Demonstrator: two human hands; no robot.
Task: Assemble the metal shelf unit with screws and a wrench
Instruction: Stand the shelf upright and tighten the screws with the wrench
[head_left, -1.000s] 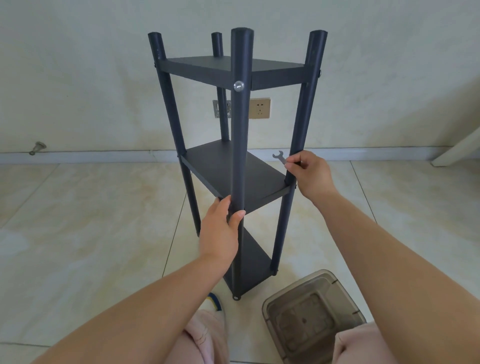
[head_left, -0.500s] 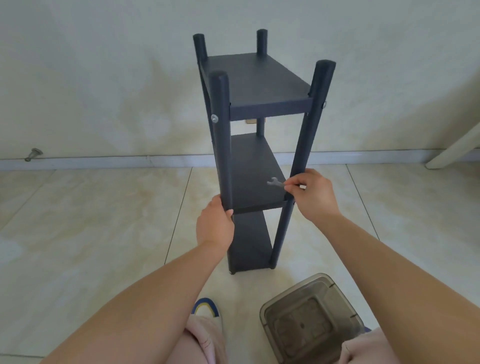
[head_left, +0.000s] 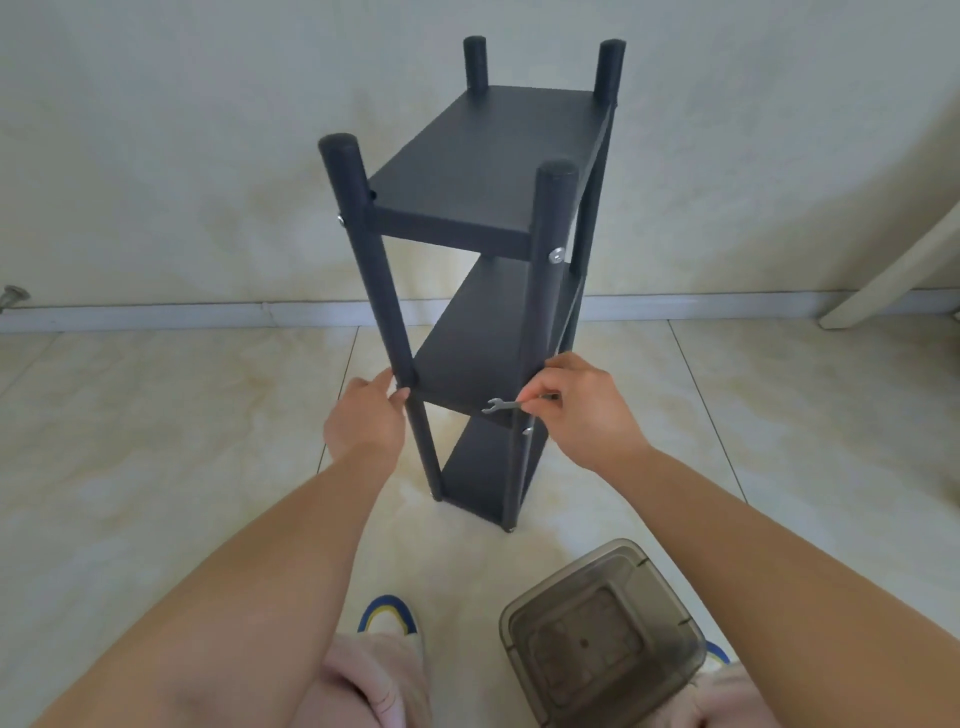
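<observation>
Head view, and far left there's a small metal doorstop (head_left: 11, 295) low on the wall, just above the pale baseboard (head_left: 156, 314). Across the glossy tiled floor (head_left: 130, 441) we come to the left hand (head_left: 366, 415): its fingers curl round the near-left post (head_left: 387, 332) of the shelf unit (head_left: 488, 270) right at the level of the middle shelf, thumb tip showing against the post. The unit stands upright on the floor, dark and three-tiered, four round posts rising past the top shelf (head_left: 488, 150). A silver screw head (head_left: 341, 220) shows on the near-left post just under the top shelf, and another screw (head_left: 557, 255) sits on the near-right post (head_left: 543, 291) at the same height. Below, at the front edge of the middle shelf (head_left: 467, 369), a small flat wrench (head_left: 500, 405) lies nearly level, its open jaw pointing left. The right hand (head_left: 582, 410) pinches the wrench's other end between thumb and fingertips, hard against the near-right post. Just under that hand a third silver fastener (head_left: 528, 431) peeks out beside the post. Lower down, a blue, yellow and white shoe (head_left: 388, 613) pokes out above pink trouser fabric, and to its right a smoky translucent plastic bin (head_left: 602, 634) sits open on the floor. Far right, a pale slanted board (head_left: 893, 265) leans against the wall.
</observation>
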